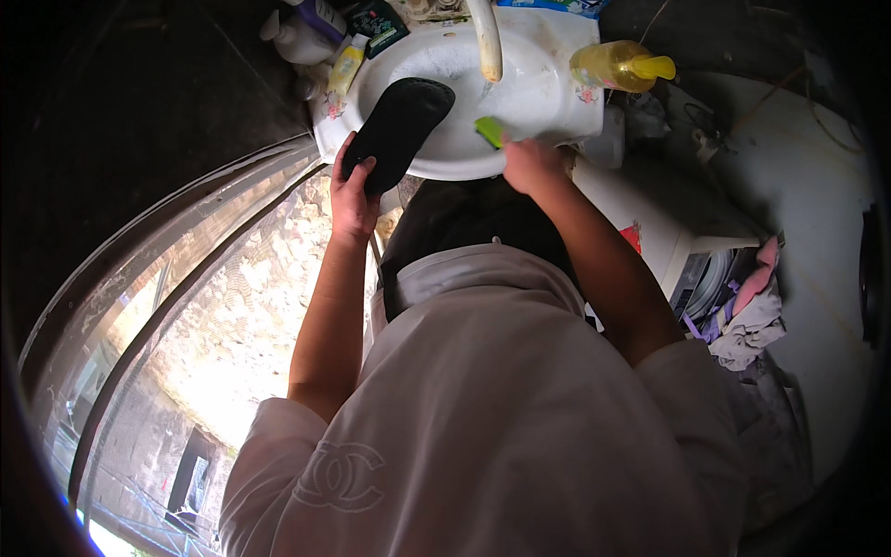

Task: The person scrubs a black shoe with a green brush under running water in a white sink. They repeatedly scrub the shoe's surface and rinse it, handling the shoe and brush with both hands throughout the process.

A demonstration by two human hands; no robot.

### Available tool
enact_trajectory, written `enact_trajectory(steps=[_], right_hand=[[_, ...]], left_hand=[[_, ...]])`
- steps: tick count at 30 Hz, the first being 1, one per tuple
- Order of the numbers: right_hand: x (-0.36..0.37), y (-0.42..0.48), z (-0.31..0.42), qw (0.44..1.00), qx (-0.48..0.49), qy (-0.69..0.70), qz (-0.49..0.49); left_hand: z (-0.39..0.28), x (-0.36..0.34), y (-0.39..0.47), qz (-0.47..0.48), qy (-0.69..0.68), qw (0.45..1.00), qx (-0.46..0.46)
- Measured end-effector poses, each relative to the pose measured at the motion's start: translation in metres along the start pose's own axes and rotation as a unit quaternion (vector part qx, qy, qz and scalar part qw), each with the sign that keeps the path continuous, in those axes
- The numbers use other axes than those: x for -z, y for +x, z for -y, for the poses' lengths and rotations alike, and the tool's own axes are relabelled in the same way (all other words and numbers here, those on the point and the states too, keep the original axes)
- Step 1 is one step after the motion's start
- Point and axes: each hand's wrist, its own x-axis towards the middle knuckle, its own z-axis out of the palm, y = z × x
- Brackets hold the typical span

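Note:
My left hand (357, 191) grips the near end of a black slipper (400, 129), thumb on the face turned towards me. The slipper is tilted over the left part of a white washbasin (466, 163); its other side is hidden. In my right hand (532, 163) is a bright green brush (489, 131), held by one end above the basin's front right rim. Its bristles cannot be made out. Slipper and brush are apart. A pale, worn faucet spout (486, 42) points down into the bowl, where some water shows below it.
A yellow bottle (612, 66) lies or leans at the basin's right corner. On the left rim are a yellow-and-white tube (346, 68), a white pump bottle (296, 42) and a dark pouch (377, 28). Clothes (752, 324) hang by a washing machine (706, 278) at right; a screened window (230, 299) is at left.

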Motion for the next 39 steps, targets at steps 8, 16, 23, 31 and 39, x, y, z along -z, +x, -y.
enact_trajectory(steps=[8,16,23,31,39], right_hand=[[-0.013,0.003,0.025,0.999,0.035,0.022,0.003],[-0.017,-0.004,0.067,0.991,0.102,0.079,0.037],[-0.024,0.0,0.068,0.998,-0.012,0.061,-0.018],[0.019,0.007,0.066,0.999,0.003,0.025,0.039],[-0.021,0.016,0.094,0.979,0.141,0.149,0.001]], left_hand=[[-0.011,-0.014,0.006,-0.007,0.032,0.998,-0.049],[-0.024,-0.027,0.011,-0.01,0.072,0.996,-0.055],[-0.035,-0.034,0.012,0.005,0.091,0.994,-0.065],[-0.042,-0.037,0.015,0.025,0.106,0.99,-0.094],[-0.046,-0.044,0.022,0.023,0.091,0.992,-0.085]])
